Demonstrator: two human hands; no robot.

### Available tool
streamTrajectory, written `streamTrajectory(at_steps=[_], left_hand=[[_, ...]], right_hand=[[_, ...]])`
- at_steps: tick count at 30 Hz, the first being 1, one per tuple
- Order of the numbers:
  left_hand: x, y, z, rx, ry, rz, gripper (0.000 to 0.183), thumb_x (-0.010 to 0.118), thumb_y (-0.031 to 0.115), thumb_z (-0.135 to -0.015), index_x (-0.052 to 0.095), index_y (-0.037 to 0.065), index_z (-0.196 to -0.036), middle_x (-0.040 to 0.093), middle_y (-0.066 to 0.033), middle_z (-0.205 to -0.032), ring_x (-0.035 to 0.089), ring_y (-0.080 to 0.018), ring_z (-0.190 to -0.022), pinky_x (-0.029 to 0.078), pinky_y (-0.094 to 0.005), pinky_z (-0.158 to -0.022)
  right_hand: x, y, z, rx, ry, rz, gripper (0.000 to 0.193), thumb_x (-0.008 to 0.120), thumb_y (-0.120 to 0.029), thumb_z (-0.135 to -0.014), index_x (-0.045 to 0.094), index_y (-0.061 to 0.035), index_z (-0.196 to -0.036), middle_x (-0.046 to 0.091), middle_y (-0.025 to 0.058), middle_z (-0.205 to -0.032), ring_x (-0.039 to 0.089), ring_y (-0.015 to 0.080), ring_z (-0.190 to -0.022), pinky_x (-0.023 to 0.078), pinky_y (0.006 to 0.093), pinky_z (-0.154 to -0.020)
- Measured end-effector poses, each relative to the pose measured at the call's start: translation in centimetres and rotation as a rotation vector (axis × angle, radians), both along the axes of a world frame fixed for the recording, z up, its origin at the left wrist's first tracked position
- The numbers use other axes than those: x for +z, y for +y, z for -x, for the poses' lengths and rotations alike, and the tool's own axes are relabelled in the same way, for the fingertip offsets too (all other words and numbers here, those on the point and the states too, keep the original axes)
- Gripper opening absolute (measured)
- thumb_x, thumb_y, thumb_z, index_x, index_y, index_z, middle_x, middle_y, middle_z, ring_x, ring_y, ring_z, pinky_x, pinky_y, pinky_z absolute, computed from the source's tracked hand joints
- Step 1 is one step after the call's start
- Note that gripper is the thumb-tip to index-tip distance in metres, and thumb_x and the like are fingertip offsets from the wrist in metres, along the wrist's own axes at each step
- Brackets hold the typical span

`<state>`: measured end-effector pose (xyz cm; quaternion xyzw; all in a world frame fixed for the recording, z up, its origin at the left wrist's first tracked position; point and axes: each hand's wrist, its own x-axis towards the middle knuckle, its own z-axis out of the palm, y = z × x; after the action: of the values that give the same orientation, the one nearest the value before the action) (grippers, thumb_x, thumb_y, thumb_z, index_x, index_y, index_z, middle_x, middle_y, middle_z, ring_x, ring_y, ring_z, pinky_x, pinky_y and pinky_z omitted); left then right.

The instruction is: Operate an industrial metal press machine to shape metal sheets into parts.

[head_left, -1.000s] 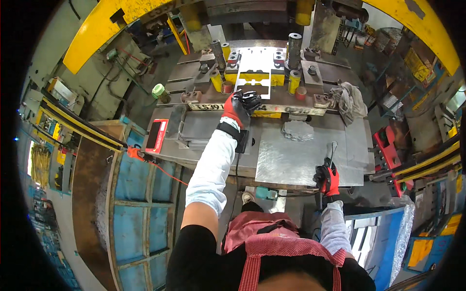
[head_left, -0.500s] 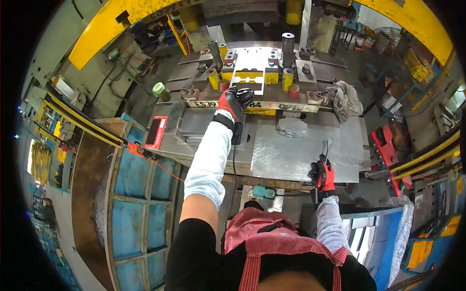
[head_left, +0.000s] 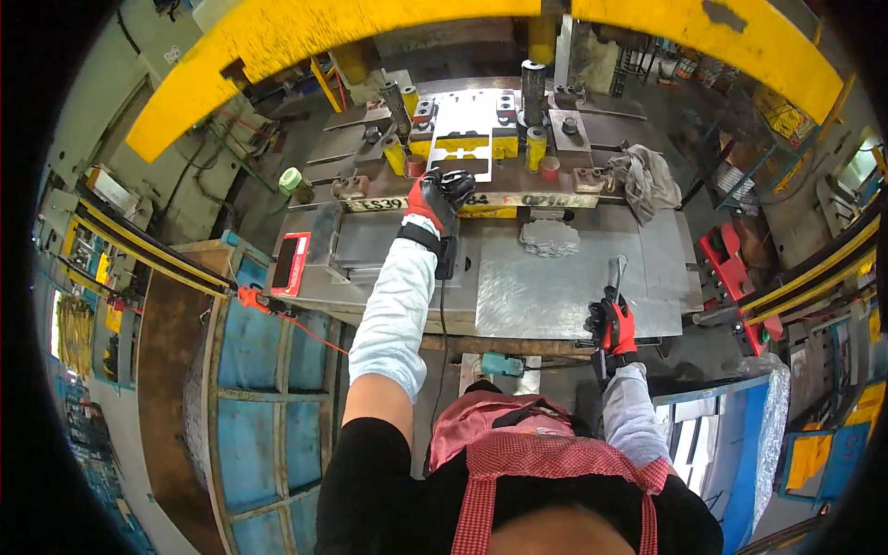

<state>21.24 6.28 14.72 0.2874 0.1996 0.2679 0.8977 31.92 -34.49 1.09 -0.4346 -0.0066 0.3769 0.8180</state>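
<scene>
A bright metal strip (head_left: pixel 464 116) with shaped cutouts lies in the press die between the posts. My left hand (head_left: pixel 438 198), in a red and black glove, is closed at the strip's near left corner; the fingertips are partly hidden. Lower right, my gloved right hand (head_left: pixel 612 327) is wrapped round a long metal hand tool (head_left: pixel 617 271) with a shiny rounded end, held over a flat metal plate (head_left: pixel 527 301). The tool's exact kind is unclear. A small stack of cut metal pieces (head_left: pixel 549 238) sits on that plate near the die.
Yellow posts (head_left: pixel 536 148) and dark guide pillars (head_left: pixel 533 92) rise from the die. A yellow press beam (head_left: pixel 351 32) arches above. A grey rag (head_left: pixel 645 180) hangs at the right corner. Left are a red-framed panel (head_left: pixel 290 264) and a blue bin (head_left: pixel 245 435).
The view has tilted slightly, so the yellow beam shows larger overhead and the bench sits a little to the left. Both hands keep nearly the same places and holds.
</scene>
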Motion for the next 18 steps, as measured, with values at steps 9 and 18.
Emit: streamTrajectory(at_steps=[9,18], left_hand=[[1.7,-2.3,0.0,0.011,-0.036,-0.002,0.046,0.033,0.03,-0.089,0.043,-0.006,-0.116,0.053,-0.0257,-0.109,0.053,-0.0394,-0.099,0.044,-0.0468,-0.088],[0.3,-1.6,-0.4,0.051,-0.064,-0.043,0.04,0.044,0.03,-0.086,0.044,0.003,-0.116,0.052,-0.0244,-0.11,0.051,-0.0385,-0.102,0.043,-0.0478,-0.089]], right_hand=[[-0.6,-0.6,-0.6,0.018,0.01,-0.07,0.03,0.054,-0.013,-0.082,0.043,-0.0143,-0.11,0.052,0.0114,-0.072,0.044,0.0164,-0.049,0.037,0.0323,-0.045],[-0.1,-0.2,-0.6,-0.008,-0.002,0.012,0.039,0.053,-0.012,-0.083,0.039,-0.0124,-0.12,0.05,0.0101,-0.071,0.044,0.0174,-0.051,0.038,0.0323,-0.046]])
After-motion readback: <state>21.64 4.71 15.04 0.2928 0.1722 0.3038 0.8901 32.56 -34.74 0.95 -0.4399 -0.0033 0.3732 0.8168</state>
